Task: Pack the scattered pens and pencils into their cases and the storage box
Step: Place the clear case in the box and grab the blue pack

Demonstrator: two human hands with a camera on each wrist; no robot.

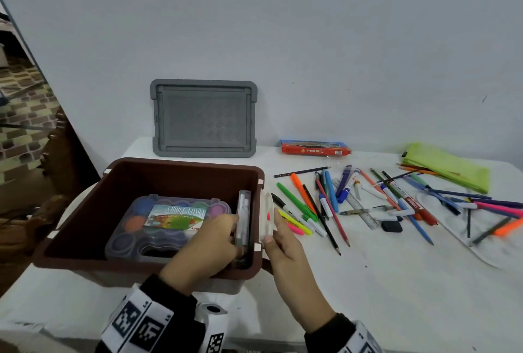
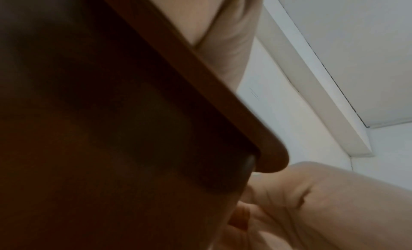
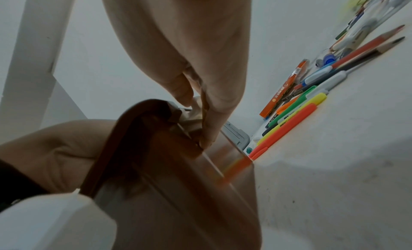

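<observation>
A brown storage box (image 1: 181, 163) stands at the table's left, with a clear paint set (image 1: 169, 216) flat inside it. Against the box's right inner wall a clear pen case (image 1: 244, 211) stands on edge, gripped by my left hand (image 1: 233, 235), which reaches in over the near rim. My right hand (image 1: 271, 225) is outside the right wall. It pinches the box's white side latch (image 1: 267, 205) between thumb and fingers (image 3: 211, 123). Several loose pens, pencils and markers (image 1: 325, 205) lie scattered to the right. The left wrist view shows mostly the dark box rim (image 2: 200, 88).
The grey box lid (image 1: 203, 117) leans on the wall behind the box. A red pencil carton (image 1: 314, 148), a green pouch (image 1: 447, 166), a ruler (image 1: 356, 205), a black eraser (image 1: 392, 226) and a pale translucent pouch (image 1: 464, 239) lie among the pens. Highlighters (image 3: 289, 123) lie right beside the box.
</observation>
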